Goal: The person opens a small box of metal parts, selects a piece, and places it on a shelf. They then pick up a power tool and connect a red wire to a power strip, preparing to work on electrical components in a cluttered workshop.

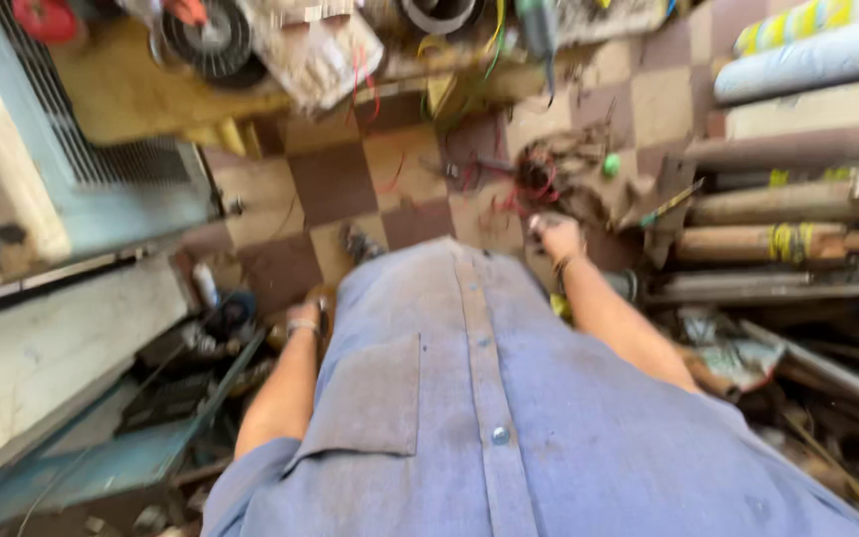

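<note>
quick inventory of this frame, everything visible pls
Checkered floor: one, brown and tan, centre.
Wire tangle: one, dark with red strands, floor by the right hand.
Green ball: one, beside tangle.
Pipes: several, rusty brown, yellow bands, right.
Rolls: two, pale blue and yellow-striped, top right.
Grille cabinet: one, pale blue, left.
Shirt: one, blue, foreground.
Left hand: low at left, blurred.
Right hand: reaching toward tangle.

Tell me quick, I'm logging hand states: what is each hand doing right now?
Left hand: down at the side, mostly hidden by the shirt; grip cannot be told.
Right hand: reaching toward the wire tangle, blurred; cannot be told.
</note>
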